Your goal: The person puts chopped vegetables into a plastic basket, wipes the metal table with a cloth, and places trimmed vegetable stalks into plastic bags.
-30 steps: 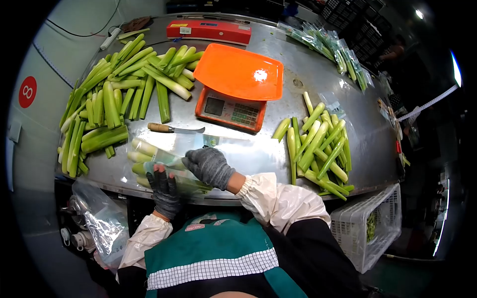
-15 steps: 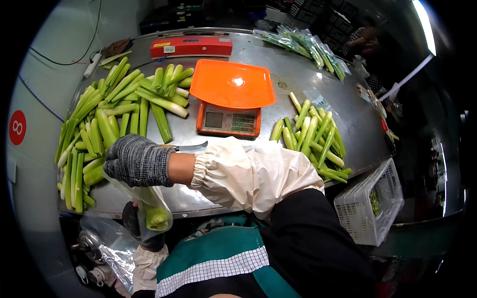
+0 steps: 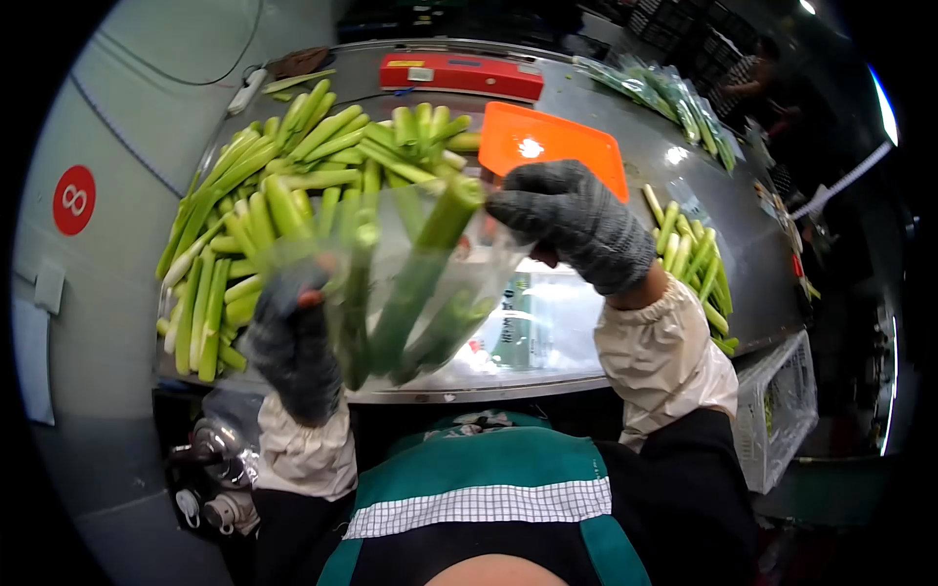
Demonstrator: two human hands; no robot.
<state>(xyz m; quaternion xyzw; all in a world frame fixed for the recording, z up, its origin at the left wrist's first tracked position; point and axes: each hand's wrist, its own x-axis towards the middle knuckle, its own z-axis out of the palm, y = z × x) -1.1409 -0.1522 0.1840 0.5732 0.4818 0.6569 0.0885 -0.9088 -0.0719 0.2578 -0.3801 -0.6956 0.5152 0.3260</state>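
A clear plastic bag (image 3: 337, 264) with several thick, cut green stalks (image 3: 445, 230) in it is held up at the table's front edge. My left hand (image 3: 293, 337), in a grey knit glove, grips the bag's left side. At its upper right edge my right hand (image 3: 581, 225), also gloved, has its fingers closed on the plastic. The stalks stand tilted, and one cut end shows close to my right fingers. Behind the bag and my right hand is the orange weighing pan (image 3: 557, 146); the scale's body is mostly hidden.
A large pile of green stalks (image 3: 210, 313) covers the table's left; a smaller pile (image 3: 689, 254) lies right. Bagged stalks (image 3: 674, 98) and a red sealer-like machine (image 3: 459, 76) are at the back. Printed plastic (image 3: 528, 332) lies in front. A white crate (image 3: 777, 410) stands right.
The bag of stalks has come up from below the table edge to in front of me. My right hand has moved from the left side to the right, and my left hand has risen.
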